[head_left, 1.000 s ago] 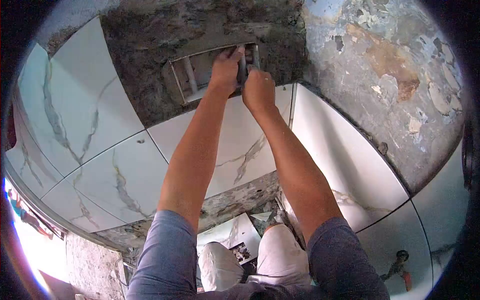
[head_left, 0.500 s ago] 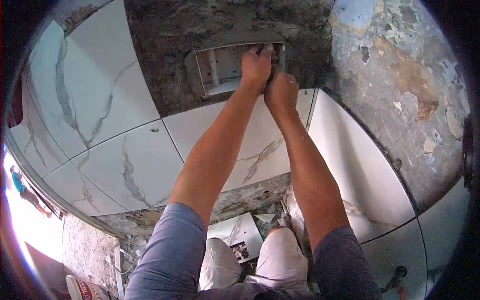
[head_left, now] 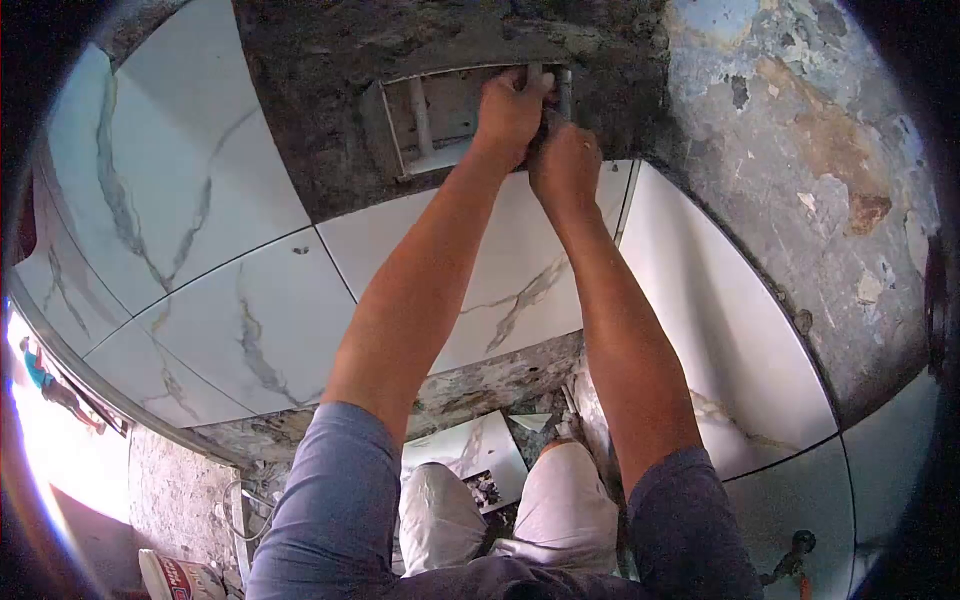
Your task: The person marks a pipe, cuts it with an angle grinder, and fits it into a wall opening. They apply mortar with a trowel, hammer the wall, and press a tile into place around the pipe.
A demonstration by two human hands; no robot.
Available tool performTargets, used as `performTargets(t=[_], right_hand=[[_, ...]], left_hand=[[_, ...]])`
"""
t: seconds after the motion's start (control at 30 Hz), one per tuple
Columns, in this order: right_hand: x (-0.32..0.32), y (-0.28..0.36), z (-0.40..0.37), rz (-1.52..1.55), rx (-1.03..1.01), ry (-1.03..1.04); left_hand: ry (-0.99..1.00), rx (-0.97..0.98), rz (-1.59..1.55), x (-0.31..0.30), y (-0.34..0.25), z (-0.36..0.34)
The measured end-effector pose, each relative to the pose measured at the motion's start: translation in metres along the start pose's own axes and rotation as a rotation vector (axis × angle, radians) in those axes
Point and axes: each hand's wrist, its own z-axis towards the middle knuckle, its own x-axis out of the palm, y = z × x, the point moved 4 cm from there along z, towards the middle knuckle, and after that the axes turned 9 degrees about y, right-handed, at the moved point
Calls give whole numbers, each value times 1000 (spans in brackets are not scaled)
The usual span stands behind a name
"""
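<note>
Both arms reach up to a rectangular recess (head_left: 396, 130) with a pale rim, set in the dark mortared wall. At its right end my left hand (head_left: 510, 112) is closed, fingers curled around something near the upper edge; its form is mostly hidden. Just below and to the right, my right hand (head_left: 567, 165) makes a fist at the recess's lower right corner. What it holds, if anything, is hidden by the fingers. A light vertical pipe (head_left: 419, 115) stands inside the recess on the left.
White marbled tiles (head_left: 400, 240) cover the wall below and to the left. Bare, flaking plaster (head_left: 760, 130) is at the right. On the floor lie a cut tile (head_left: 470, 445) and a bucket (head_left: 180, 575). A person (head_left: 55, 385) appears at the far left.
The view has tilted slightly, so the recess sits higher and a little left. Both hands stay at its right end, with the right hand's grip turned slightly.
</note>
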Motion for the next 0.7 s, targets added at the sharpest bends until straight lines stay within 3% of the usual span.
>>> performTargets(t=[0.2, 0.33, 0.43, 0.53, 0.63, 0.7], right_hand=[[6, -4, 1, -72, 84, -62], [8, -5, 0, -195, 73, 2], [7, -6, 3, -40, 139, 103], [3, 1, 1, -26, 140, 58], [-4, 2, -3, 21, 153, -12], [-2, 1, -2, -33, 45, -11]], left_hand=[[-108, -18, 90, 0, -10, -9], [-100, 16, 47, 4, -19, -16], [-111, 15, 47, 4, -17, -14], [-123, 86, 68, 2, -13, -11], [-29, -23, -75, 5, -6, -9], [-50, 26, 9, 4, -14, -11]])
